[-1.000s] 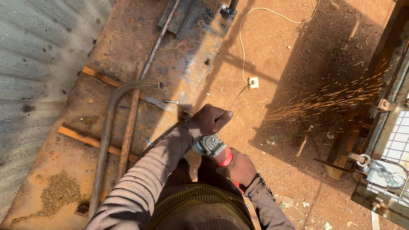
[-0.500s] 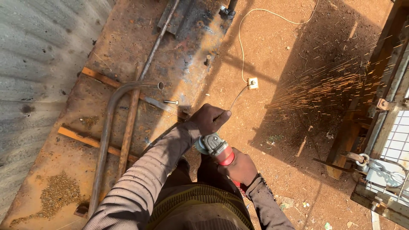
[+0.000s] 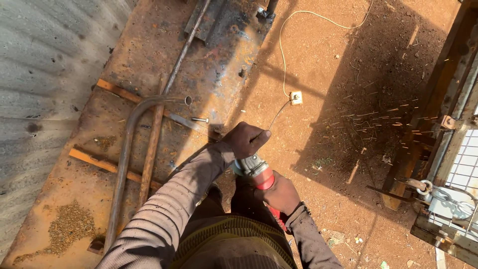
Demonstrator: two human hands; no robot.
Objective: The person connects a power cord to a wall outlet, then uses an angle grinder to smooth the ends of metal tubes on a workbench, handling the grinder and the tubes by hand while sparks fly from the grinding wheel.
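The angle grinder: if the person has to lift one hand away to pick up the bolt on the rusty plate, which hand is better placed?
Probably the left hand: it is at the grinder's front, nearest the bolt.

Harsh low sunlight, long dark shadows on dirt, sharp focus, slight edge distortion

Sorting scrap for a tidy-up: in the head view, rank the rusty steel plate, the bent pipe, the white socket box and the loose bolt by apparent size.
1. Rusty steel plate
2. Bent pipe
3. White socket box and loose bolt: both tiny, too alike to rank.
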